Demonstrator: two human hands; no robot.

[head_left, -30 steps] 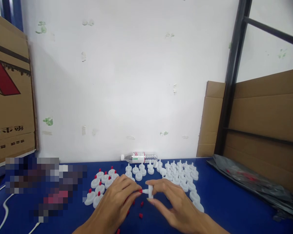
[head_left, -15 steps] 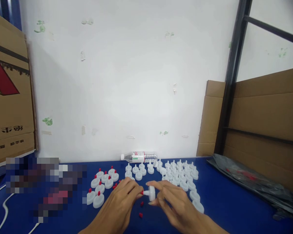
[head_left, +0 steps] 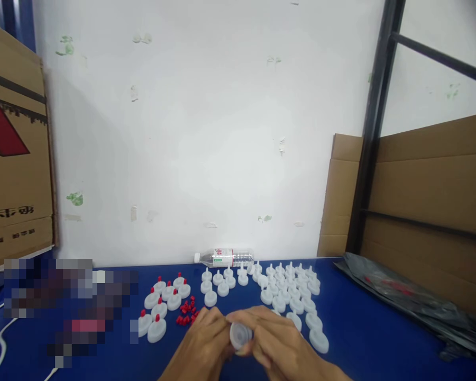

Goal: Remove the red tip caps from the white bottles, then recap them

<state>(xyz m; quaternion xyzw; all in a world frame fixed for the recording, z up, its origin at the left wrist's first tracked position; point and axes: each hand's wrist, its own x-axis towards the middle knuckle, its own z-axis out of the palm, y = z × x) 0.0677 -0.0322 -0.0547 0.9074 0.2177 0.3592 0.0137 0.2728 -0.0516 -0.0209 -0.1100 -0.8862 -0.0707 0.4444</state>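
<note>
A white plastic nozzle lid (head_left: 239,335) is between my hands, its hollow underside turned toward me. My right hand (head_left: 275,338) is closed around the lid's right side, thumb below and index finger across the top. Against the lid's left edge, my left hand (head_left: 206,338) is closed with its fingers curled. The nozzle and the small red cap pinched by the left fingers a moment ago are hidden. A pile of small red caps (head_left: 187,311) lies just beyond my left hand. Several red-tipped lids (head_left: 157,329) stand to the left; uncapped white lids (head_left: 296,301) stand to the right.
A clear bottle (head_left: 224,257) lies on its side against the wall. Grey plastic sheeting (head_left: 412,301) covers part of the blue table's right side. A large carton (head_left: 18,159) and white cables (head_left: 2,338) are at left. Cardboard (head_left: 432,180) leans behind a dark metal post (head_left: 371,132).
Both hands have come nearer to me and closed together. The lid has turned from sideways to underside facing me. The nozzle and its red cap have gone out of sight; the red pile is more exposed.
</note>
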